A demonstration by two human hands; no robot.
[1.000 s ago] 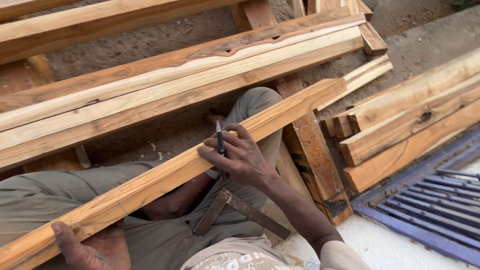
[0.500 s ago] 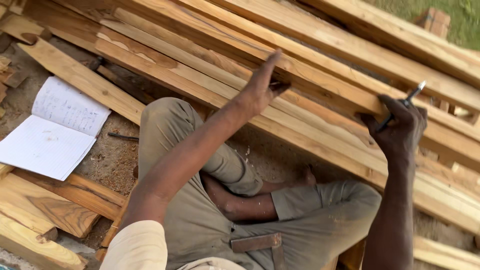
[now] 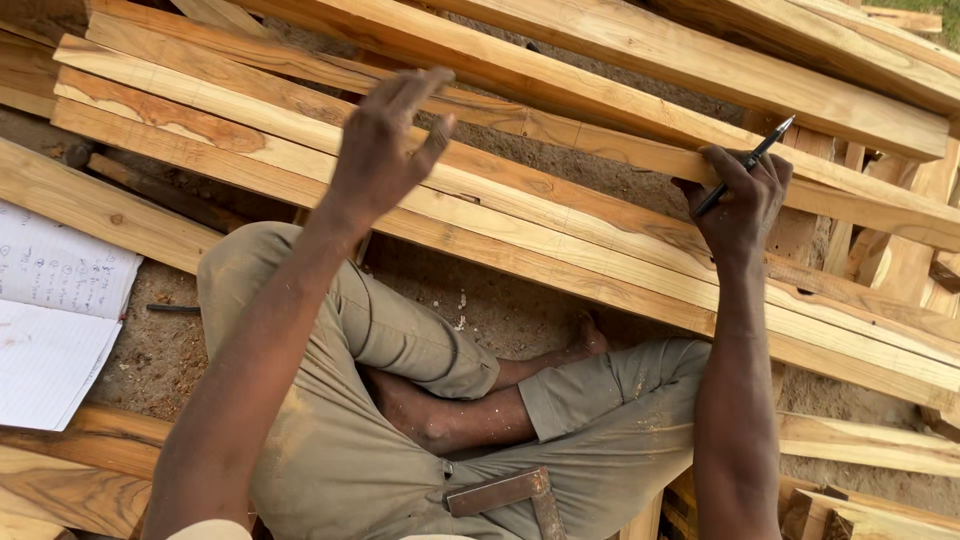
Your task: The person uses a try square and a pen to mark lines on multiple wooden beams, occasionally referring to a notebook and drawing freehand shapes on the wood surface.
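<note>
I sit cross-legged on sandy ground with long wooden planks (image 3: 560,250) lying across in front of my knees. My left hand (image 3: 385,145) is raised over the planks with fingers spread, holding nothing and hovering at or just above the wood. My right hand (image 3: 740,200) grips a black pen (image 3: 748,165) while its fingers rest on the edge of a plank (image 3: 620,150) further back. The pen tip points up and to the right. A metal try square (image 3: 505,493) lies on my lap.
An open notebook (image 3: 55,320) with handwriting lies on the ground at the left beside a thick timber piece (image 3: 80,480). More planks (image 3: 700,50) are stacked at the top and right. Sandy ground (image 3: 150,350) shows between the notebook and my knee.
The view swung from one plank on my lap to the plank stack. My right hand with the pen moved to the right, onto a plank edge. My left hand rose, open, over the planks.
</note>
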